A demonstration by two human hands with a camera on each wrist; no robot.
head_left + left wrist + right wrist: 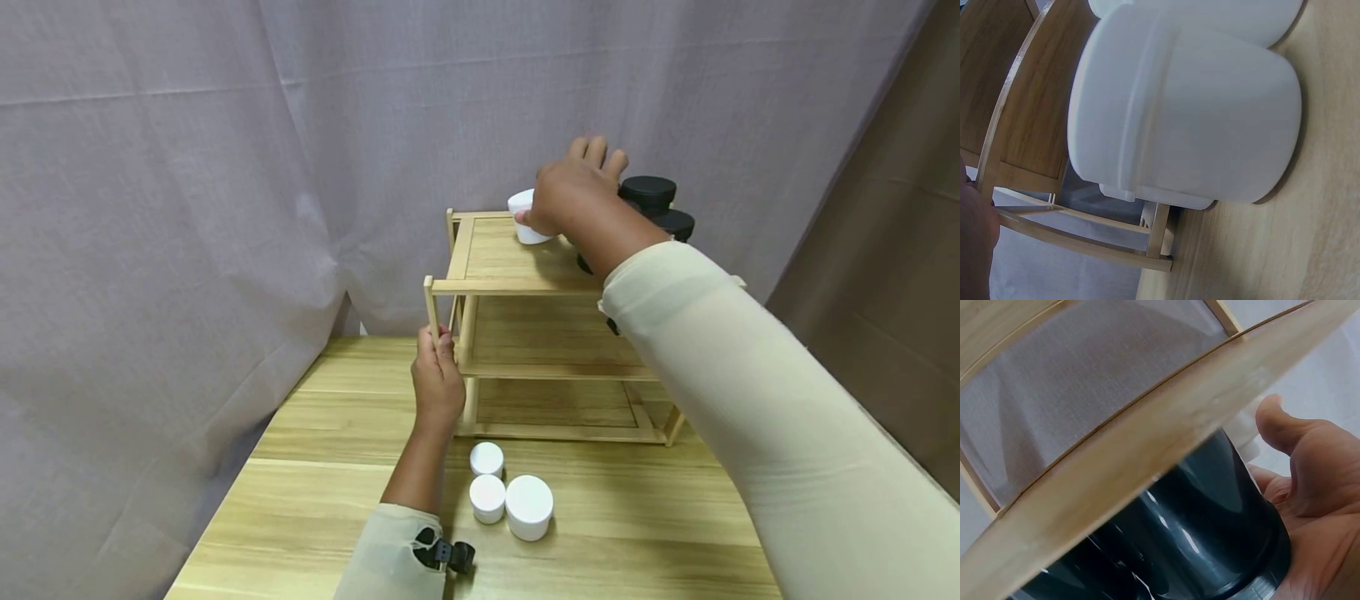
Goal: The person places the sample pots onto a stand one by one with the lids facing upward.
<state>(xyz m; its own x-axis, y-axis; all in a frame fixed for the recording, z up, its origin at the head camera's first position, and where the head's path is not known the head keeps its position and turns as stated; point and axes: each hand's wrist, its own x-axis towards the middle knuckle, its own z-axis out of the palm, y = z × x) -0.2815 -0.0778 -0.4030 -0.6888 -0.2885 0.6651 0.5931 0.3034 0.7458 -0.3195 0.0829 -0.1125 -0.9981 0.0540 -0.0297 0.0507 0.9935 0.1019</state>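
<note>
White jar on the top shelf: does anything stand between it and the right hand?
No. The right hand is already on the white jar on the rack's top shelf, fingers over it. The black jars stand beside it to the right, not between.

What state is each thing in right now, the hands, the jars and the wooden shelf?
Left hand: grips the shelf's front left post.
Right hand: holds the white jar on the top tier.
Black jars: lidded, upright on top tier.
Three white jars: lidded, upright on the table.
Wooden shelf: standing upright.
</note>
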